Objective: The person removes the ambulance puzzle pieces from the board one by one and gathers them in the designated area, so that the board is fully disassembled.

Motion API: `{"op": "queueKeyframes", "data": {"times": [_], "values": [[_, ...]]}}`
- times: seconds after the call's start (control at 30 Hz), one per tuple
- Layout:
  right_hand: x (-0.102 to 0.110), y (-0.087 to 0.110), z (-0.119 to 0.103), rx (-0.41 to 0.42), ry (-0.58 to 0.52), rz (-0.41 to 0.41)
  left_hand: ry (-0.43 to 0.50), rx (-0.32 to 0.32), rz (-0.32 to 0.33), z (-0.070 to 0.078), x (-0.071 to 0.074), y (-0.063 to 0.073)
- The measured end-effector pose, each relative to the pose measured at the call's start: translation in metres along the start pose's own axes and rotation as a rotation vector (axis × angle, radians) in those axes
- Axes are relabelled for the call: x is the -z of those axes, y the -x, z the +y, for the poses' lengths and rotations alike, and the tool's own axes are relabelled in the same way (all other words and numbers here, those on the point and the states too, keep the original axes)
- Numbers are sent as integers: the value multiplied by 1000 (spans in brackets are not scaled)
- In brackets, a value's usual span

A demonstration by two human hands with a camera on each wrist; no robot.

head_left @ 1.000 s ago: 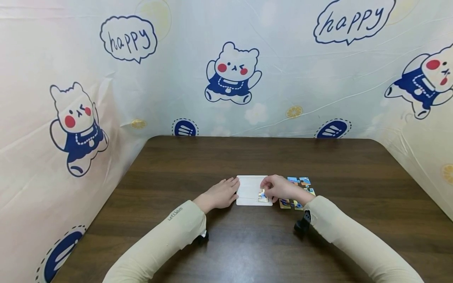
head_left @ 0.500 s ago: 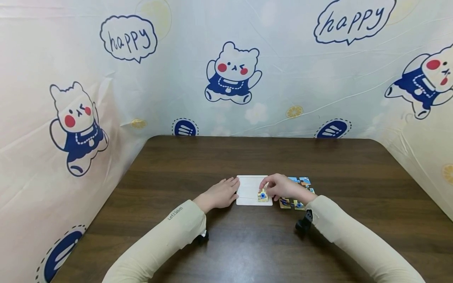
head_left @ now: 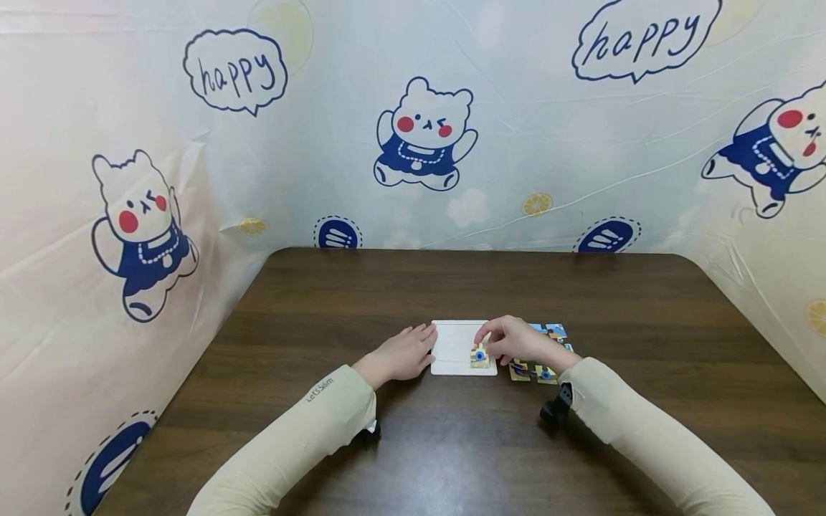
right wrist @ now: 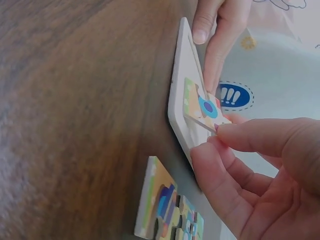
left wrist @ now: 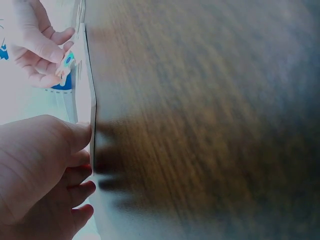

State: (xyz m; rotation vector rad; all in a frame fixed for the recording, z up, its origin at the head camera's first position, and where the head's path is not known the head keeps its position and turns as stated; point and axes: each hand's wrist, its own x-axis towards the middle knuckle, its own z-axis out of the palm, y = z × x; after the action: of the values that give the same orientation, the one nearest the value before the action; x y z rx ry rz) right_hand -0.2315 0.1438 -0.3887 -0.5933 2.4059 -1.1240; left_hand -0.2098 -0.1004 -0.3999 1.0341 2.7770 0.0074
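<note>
A flat white puzzle tray (head_left: 451,348) lies on the table between my hands. Along its left edge rests my left hand (head_left: 404,352), thumb and fingertips touching the rim, fingers fairly straight. My right hand (head_left: 514,338) pinches a puzzle piece (right wrist: 204,106) between thumb and fingers. That piece, yellow with a blue round mark, is tilted above the tray's lower right part in the right wrist view. Whether its lower edge touches the tray I cannot tell. In the left wrist view the piece (left wrist: 66,65) shows beyond my left hand.
Several colourful puzzle pieces (head_left: 520,371) lie just right of the tray, partly hidden under my right hand and wrist. The dark wooden table (head_left: 426,444) extends all around. A printed cloth (head_left: 413,215) hangs behind its far edge.
My right hand has shifted very slightly, and the piece's blue mark now faces the head view more plainly than a second ago. The left hand stays in place.
</note>
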Motion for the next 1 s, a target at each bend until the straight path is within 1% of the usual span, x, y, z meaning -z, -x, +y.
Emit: {"op": "queueKeyframes", "data": {"times": [0.17,0.3,0.5,0.63,0.77,1.0], "values": [[6,1,2,7,1,-5,3,-20,19,0,0,0],[11,3,4,15,6,-3,4,-18,16,-1,0,0],[17,6,10,46,-26,3,6,-11,11,-1,1,0],[22,12,9,24,-49,12,3,-13,10,0,1,0],[28,19,10,-5,-82,2,2,-8,1,0,1,0],[40,25,19,14,-42,-1,1,-11,1,0,1,0]]}}
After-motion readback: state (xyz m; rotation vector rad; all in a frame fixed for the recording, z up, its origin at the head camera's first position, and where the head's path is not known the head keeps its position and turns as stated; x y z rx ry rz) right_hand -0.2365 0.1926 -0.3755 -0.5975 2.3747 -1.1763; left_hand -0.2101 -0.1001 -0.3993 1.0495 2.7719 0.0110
